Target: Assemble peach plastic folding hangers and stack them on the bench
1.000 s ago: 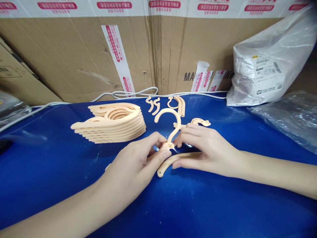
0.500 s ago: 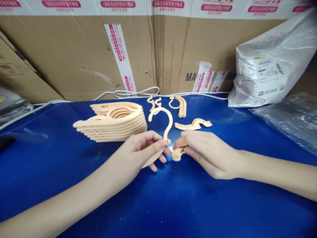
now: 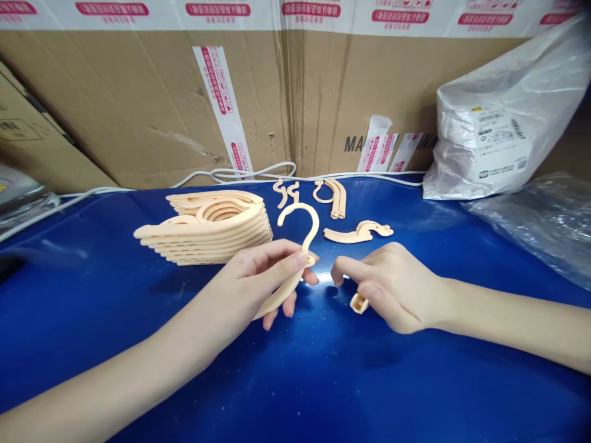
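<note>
My left hand [image 3: 272, 271] pinches a cream plastic hanger piece [image 3: 313, 224] near the joint below its hook. The curved hook rises above the fingers, and an arm slants down to the left under the hand. My right hand [image 3: 388, 286] is closed around a small cream hanger arm [image 3: 359, 303], whose hollow end sticks out below the thumb; the rest is hidden in the palm. Its index finger is bent toward the left. A gap separates the two hands. Behind my left hand lies a stack of folded cream hangers [image 3: 217, 243].
Loose curved hanger parts [image 3: 360, 232] lie beyond my right hand, with small hooks [image 3: 287, 192] and arm strips [image 3: 338, 198] farther back. A white cable [image 3: 258, 178] runs along the cardboard boxes [image 3: 152, 104]. A wrapped white bag [image 3: 498, 129] stands at right on the blue table [image 3: 295, 394].
My right hand has moved right, away from the left hand, and its hanger arm has turned so the hollow end shows. The left hand's hanger piece has shifted slightly left and tilted.
</note>
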The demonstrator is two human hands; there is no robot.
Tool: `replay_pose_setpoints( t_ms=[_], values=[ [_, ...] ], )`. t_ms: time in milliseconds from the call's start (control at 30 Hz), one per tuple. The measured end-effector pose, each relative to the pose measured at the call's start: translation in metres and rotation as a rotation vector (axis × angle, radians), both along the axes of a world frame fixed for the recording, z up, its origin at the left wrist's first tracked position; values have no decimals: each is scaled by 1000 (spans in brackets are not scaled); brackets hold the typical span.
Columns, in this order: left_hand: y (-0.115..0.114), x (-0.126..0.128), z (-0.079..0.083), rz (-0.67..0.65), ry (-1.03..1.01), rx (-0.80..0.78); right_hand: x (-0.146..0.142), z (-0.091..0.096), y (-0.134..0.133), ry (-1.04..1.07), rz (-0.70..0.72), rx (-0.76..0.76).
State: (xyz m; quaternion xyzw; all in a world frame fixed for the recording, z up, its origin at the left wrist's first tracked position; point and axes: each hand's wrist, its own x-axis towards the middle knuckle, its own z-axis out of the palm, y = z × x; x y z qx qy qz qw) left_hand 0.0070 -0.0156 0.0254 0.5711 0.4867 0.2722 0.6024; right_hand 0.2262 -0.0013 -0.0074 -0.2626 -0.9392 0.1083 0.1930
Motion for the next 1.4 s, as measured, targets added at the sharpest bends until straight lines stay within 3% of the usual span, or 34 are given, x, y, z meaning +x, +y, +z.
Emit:
replay_pose_setpoints(
  t_ms=[200, 367, 633, 767, 1167, 1400],
  values=[
    [-1, 1, 1, -40, -35, -107, -4, 1, 2, -69, -189, 78],
    [-1, -1, -1, 1, -137, -208, -5, 2, -1, 26, -88, 108],
    [1, -3, -6, 63, -221, -312, -6, 2, 0, 75, -43, 247],
    [0, -2, -6, 76, -220, -340, -5, 0, 0, 93, -21, 245],
    [3, -5, -6, 66, -195, -369, -4, -2, -1, 74, -87, 240],
    [3, -7, -9, 57, -214, -353, -4, -2, -2, 73, -104, 338]
  ],
)
